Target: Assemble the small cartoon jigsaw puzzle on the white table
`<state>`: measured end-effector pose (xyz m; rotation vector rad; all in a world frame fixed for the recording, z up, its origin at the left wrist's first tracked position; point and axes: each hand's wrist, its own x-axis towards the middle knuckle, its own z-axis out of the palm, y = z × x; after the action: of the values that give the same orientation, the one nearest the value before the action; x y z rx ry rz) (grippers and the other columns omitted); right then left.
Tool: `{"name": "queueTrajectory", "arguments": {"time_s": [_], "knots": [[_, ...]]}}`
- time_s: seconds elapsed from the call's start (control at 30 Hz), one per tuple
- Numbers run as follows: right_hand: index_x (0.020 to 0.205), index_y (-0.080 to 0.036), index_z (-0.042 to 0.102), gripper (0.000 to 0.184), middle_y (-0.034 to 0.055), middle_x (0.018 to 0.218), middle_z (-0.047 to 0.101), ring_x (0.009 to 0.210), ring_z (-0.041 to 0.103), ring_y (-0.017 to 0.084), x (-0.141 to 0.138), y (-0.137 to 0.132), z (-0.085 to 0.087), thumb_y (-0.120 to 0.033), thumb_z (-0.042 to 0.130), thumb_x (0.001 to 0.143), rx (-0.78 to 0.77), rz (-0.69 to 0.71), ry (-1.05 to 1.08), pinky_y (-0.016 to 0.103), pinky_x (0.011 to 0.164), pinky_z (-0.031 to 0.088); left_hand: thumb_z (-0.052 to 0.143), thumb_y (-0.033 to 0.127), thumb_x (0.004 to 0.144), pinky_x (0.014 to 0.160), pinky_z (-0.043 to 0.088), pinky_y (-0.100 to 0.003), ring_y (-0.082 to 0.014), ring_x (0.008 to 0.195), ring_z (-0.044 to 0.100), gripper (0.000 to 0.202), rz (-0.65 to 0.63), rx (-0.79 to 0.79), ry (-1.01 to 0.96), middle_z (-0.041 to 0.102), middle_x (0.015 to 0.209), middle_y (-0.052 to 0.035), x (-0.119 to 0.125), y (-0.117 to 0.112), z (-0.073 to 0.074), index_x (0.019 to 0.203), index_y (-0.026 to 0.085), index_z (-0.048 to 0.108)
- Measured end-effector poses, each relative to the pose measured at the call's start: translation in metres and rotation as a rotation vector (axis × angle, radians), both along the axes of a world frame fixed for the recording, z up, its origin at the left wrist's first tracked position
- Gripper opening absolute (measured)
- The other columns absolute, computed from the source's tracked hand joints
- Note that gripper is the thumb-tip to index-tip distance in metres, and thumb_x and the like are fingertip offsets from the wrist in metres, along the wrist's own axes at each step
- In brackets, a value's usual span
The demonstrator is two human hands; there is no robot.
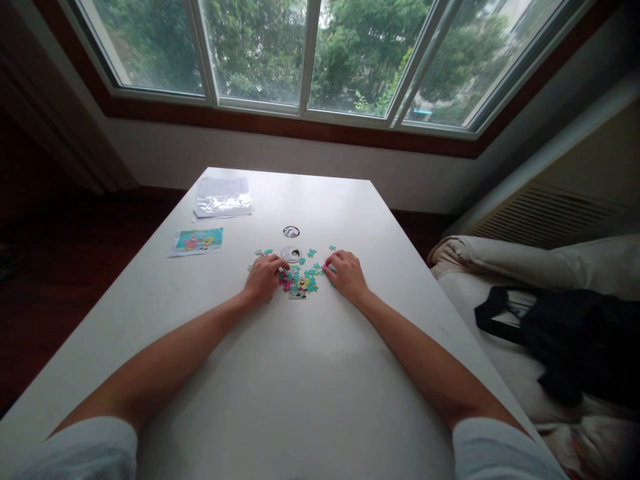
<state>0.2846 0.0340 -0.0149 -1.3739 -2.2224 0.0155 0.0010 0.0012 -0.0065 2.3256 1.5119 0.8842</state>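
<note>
A partly joined jigsaw puzzle [302, 283] with a cartoon picture in teal, pink and yellow lies on the white table. At its left edge is my left hand [265, 275], fingers bent down and closed by the pink part; whether they grip a piece is hidden. My right hand [345, 272] is to the right of the puzzle, its thumb and fingertips pinching a small puzzle piece [327, 267] with some pink on it. Loose teal puzzle pieces [312, 253] are scattered just beyond the joined part, and a few more lie behind my left hand.
Two round discs, one grey-white [291, 255] and one black-and-white [291, 231], lie beyond the puzzle. A cartoon picture sheet [197, 241] and a clear plastic sleeve with papers [223, 197] rest at the left of the table [300, 373]. Dark clothing [580, 340] lies on the right.
</note>
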Motion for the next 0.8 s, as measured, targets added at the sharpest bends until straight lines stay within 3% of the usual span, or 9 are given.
{"name": "queueTrajectory", "arguments": {"time_s": [0.27, 0.53, 0.8], "knots": [[0.087, -0.023, 0.066, 0.006, 0.0033, 0.086, 0.072, 0.089, 0.063, 0.023, 0.001, 0.001, 0.003, -0.025, 0.064, 0.093, -0.044, 0.066, 0.178, 0.041, 0.093, 0.042, 0.052, 0.012, 0.090, 0.093, 0.045, -0.042, -0.0234, 0.100, 0.062, 0.026, -0.018, 0.003, 0.008, 0.073, 0.106, -0.0047, 0.000, 0.001, -0.003, 0.096, 0.024, 0.075], [0.091, -0.023, 0.070, 0.016, 0.0009, 0.081, 0.073, 0.074, 0.063, 0.018, -0.019, -0.019, 0.017, -0.039, 0.066, 0.092, -0.246, 0.152, 0.568, 0.032, 0.073, 0.051, 0.059, 0.025, 0.094, 0.095, 0.042, -0.043, -0.0245, 0.101, 0.062, 0.016, -0.070, 0.038, 0.050, 0.074, 0.102, -0.0041, 0.009, -0.004, 0.004, 0.095, 0.025, 0.075], [0.091, -0.023, 0.070, 0.023, 0.0007, 0.079, 0.074, 0.072, 0.066, 0.016, -0.029, -0.030, 0.024, -0.046, 0.069, 0.091, -0.302, 0.250, 0.624, 0.029, 0.066, 0.051, 0.059, 0.043, 0.098, 0.095, 0.041, -0.040, -0.0225, 0.099, 0.065, 0.025, -0.181, -0.009, -0.030, 0.075, 0.094, -0.0044, 0.028, -0.017, 0.014, 0.092, 0.026, 0.075]]}}
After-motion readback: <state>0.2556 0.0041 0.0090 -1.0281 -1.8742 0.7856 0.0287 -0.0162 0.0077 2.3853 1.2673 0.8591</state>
